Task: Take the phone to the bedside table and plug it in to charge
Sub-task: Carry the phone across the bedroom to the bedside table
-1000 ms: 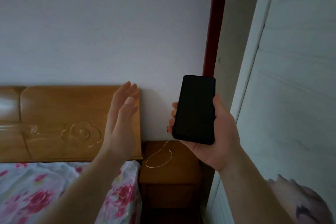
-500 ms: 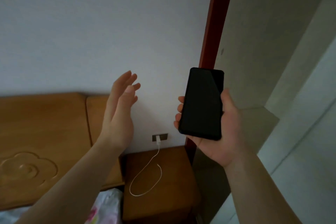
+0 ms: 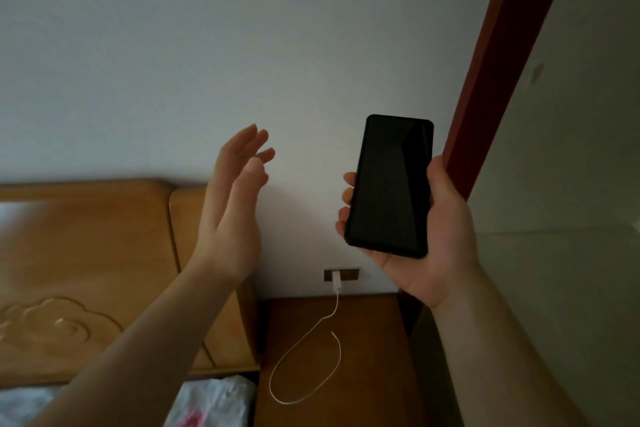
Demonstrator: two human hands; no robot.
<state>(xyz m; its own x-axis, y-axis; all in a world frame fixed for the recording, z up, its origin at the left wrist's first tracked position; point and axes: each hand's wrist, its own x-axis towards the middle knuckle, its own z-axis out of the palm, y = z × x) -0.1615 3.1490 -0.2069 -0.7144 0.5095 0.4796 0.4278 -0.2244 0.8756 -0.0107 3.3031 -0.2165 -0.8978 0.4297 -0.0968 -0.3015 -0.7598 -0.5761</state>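
Note:
My right hand [image 3: 433, 236] holds a black phone [image 3: 391, 184] upright, its dark screen facing me, in front of the white wall. My left hand [image 3: 235, 198] is raised beside it, empty, with fingers straight and apart. Below them stands the wooden bedside table [image 3: 374, 374]. A white charger [image 3: 336, 281] sits in a wall socket [image 3: 343, 274] just above the table's back edge. Its thin white cable [image 3: 304, 371] hangs down and lies in a loop on the table top, with the free end near the middle.
A carved wooden headboard [image 3: 86, 270] stands left of the table, with flowered bedding [image 3: 207, 402] at its foot. A dark red door frame [image 3: 498, 62] rises right of the phone, and a pale wall or cupboard side [image 3: 571, 253] closes the right.
The view has moved closer to the bedside table and socket, which now look larger and lower in the frame. The phone stays in my right hand; my left hand remains raised and empty.

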